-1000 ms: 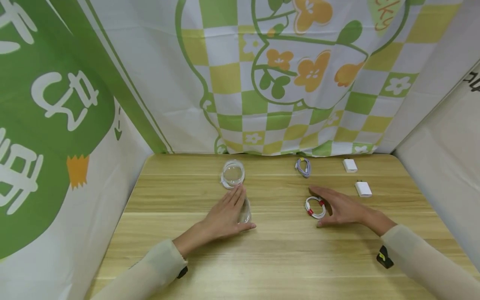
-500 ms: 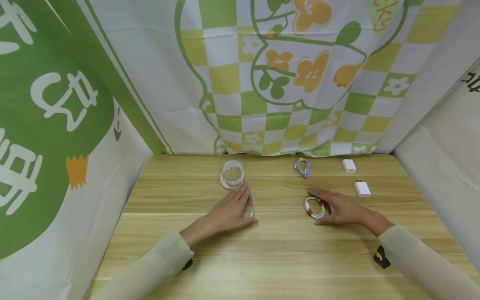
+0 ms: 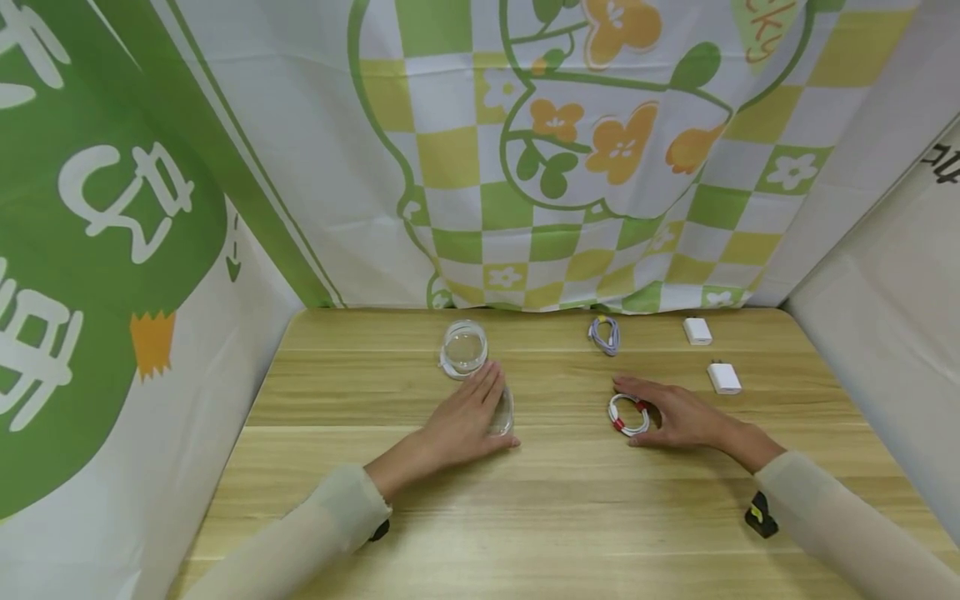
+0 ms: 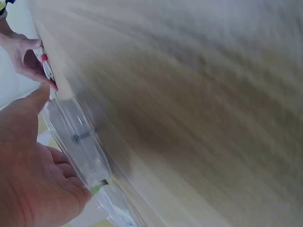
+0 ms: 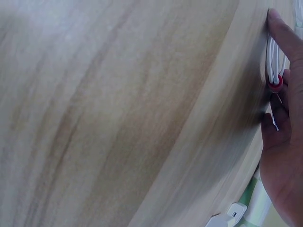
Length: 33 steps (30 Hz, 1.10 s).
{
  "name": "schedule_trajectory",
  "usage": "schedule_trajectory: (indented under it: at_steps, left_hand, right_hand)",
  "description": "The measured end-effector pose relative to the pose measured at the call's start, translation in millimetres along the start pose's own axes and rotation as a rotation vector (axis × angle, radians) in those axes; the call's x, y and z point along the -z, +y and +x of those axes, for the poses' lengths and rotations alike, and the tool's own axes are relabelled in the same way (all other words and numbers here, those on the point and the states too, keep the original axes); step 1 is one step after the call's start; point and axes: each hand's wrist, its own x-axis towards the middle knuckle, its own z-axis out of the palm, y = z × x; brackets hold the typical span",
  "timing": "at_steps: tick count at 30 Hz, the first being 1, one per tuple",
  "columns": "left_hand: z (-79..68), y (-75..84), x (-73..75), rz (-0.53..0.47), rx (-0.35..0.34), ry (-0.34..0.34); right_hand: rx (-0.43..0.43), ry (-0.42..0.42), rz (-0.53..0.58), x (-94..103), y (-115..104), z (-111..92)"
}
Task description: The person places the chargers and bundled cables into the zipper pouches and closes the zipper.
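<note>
In the head view my left hand [image 3: 462,425] curves round a clear round container [image 3: 502,412] that stands on the wooden table [image 3: 570,517]. Its thumb lies at the near side and the fingers cover much of the far side. The left wrist view has the container's transparent wall [image 4: 78,142] between thumb and fingers. Farther right, my right hand [image 3: 678,417] curls thumb and fingers round a coiled white cable [image 3: 618,425] with red ties. From the right wrist the cable loops [image 5: 274,59] show inside the thumb, low over the table.
Behind my left hand stands another clear round container [image 3: 464,346], with something white at its near edge. A lilac coiled cable [image 3: 604,336] lies at the back. Two white charger plugs, one back [image 3: 697,331] and one nearer [image 3: 724,377], lie right. A patterned curtain [image 3: 555,242] hangs behind.
My left hand has shifted a little to the right and away, the clear container moving with it. The right hand has drawn in slightly round the cable, which stays in place.
</note>
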Motion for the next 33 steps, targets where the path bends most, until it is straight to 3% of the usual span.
schedule_trajectory:
  at_steps: [4,8,21,33]
  left_hand:
    - [-2.3,4.8,0.3,0.043,-0.001,0.021]
    - [-2.5,6.5,-0.7,0.026,0.003,0.041]
    - [-2.0,6.7,-6.8,-0.211,0.089,0.024]
    - [-3.5,5.1,-9.8,-0.365,0.094,0.035]
  right_hand:
    - [0.005,0.007,-0.003,-0.4,-1,2]
    - [0.019,0.028,-0.008,-0.7,-2,2]
    - [0.033,0.101,-0.027,-5.6,-3,2]
    - [0.003,0.128,-0.029,-3.9,-3,4]
